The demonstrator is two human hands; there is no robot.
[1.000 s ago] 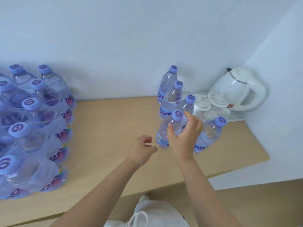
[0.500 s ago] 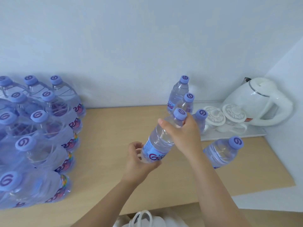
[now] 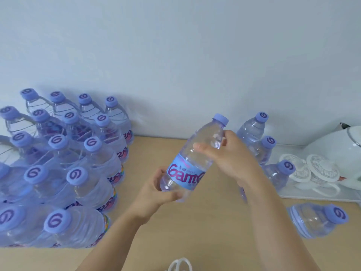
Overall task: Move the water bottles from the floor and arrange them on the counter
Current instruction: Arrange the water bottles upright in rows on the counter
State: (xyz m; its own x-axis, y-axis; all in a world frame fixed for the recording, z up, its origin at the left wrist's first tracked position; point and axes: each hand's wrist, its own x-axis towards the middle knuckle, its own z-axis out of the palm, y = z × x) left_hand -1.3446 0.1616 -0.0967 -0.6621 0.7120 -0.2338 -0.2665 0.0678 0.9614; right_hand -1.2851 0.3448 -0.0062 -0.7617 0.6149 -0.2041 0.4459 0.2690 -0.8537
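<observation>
I hold a tilted water bottle above the counter: my left hand grips its base, my right hand its shoulder.

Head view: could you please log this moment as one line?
bottle: lifted, tilted | left hand: grips base | right hand: grips shoulder | counter: below

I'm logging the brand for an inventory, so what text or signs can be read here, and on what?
"Gante", last letter partly hidden: blue label of the held bottle, gripped by the left hand and right hand.
Small print above it: too blurred to read.
Swirl sign, no letters: bottle caps.
Wrapped pack labels: cut off, unreadable.
</observation>
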